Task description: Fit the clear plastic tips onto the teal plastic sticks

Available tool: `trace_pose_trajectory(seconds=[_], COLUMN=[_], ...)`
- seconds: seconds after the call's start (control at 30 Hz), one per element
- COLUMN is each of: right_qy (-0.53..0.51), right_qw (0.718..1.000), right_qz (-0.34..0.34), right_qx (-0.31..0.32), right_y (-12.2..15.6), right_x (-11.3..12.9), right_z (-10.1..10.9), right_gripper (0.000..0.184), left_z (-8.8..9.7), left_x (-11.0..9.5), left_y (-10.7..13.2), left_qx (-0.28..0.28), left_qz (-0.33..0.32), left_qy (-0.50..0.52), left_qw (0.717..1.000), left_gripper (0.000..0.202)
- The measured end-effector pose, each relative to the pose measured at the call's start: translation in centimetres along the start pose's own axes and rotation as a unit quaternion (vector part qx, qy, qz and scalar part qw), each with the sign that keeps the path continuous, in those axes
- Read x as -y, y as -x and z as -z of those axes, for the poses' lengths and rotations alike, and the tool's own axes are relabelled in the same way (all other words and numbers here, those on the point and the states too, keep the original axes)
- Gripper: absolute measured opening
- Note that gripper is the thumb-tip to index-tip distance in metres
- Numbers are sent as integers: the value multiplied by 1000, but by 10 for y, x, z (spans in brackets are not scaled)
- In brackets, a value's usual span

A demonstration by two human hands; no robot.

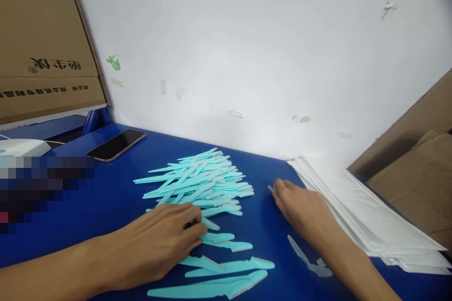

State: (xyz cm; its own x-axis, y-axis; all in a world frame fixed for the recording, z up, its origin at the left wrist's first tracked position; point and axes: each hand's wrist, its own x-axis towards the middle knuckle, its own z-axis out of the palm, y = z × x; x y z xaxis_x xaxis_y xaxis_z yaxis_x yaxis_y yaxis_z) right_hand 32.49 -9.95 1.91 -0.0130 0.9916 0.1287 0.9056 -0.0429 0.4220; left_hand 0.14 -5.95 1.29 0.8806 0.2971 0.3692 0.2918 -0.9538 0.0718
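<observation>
Turquoise knife-shaped pieces [201,183] lie heaped on the blue table [116,202], handles mostly toward my left, paler ends toward my right. Nearer me, I count several loose turquoise pieces [233,265] spread apart, the closest one near the bottom edge of my view. My left hand [164,244] sits at the near side of the heap, fingers curled, thumb close to the index finger; one piece pokes out just beyond them, yet I cannot tell whether it is gripped. That hand blocks my sight of several handles beneath it. To the right of the heap, with bare table between, my right hand [302,204] has its fingertips pinched on a thin clear sliver [271,189]. Beside that forearm lie translucent pieces [305,258], one partly hidden by it. Farther right, a stack of white packets [363,211] slants from the wall [247,56], part of it behind my right arm; brown cardboard [416,183] leans past it. On my left, a dark-screened phone [118,146] rests beyond the heap, near a white object [28,147] and a pixelated patch I cannot read. Above them stands a large printed carton [45,28].
</observation>
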Motion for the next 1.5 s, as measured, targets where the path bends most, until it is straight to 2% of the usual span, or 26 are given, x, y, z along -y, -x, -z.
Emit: trace_pose_trajectory(seconds=[0.1, 0.2, 0.27, 0.4, 0.53, 0.63, 0.97, 1.2, 1.37, 1.5], right_qy=[-18, -66, -127, -262, -354, -397, -421, -464, -447, -449], right_qw=[1000, 996, 984, 940, 900, 882, 874, 837, 840, 840], right_qz=[10, 33, 67, 136, 186, 200, 210, 232, 228, 231], right_qx=[-12, -56, -104, -171, -172, -158, -123, -176, -206, -200], right_y=[0, 2, 5, 10, 15, 17, 19, 24, 27, 25], right_x=[-2, 0, 4, 15, 22, 25, 29, 48, 59, 60], right_z=[3, 5, 6, 10, 19, 22, 18, 21, 23, 24], right_gripper=[9, 14, 18, 22, 24, 24, 23, 22, 27, 24], left_z=[-2, -3, -4, -3, -4, -7, -10, -11, -10, -12], left_x=[3, 5, 6, 6, 9, 13, 13, 10, 8, 10], left_y=[0, 1, 1, 2, 3, 5, 3, 1, 1, 2], left_qx=[51, 82, 77, 34, 36, 24, 11, -12, -21, -26], left_qz=[0, 5, 8, 25, 50, 63, 62, 32, 12, 17], left_qy=[23, 37, 39, 26, 15, 14, 22, 50, 52, 64], left_qw=[998, 996, 996, 999, 998, 998, 998, 998, 998, 997], left_gripper=[17, 22, 25, 31, 39, 39, 38, 36, 37, 38])
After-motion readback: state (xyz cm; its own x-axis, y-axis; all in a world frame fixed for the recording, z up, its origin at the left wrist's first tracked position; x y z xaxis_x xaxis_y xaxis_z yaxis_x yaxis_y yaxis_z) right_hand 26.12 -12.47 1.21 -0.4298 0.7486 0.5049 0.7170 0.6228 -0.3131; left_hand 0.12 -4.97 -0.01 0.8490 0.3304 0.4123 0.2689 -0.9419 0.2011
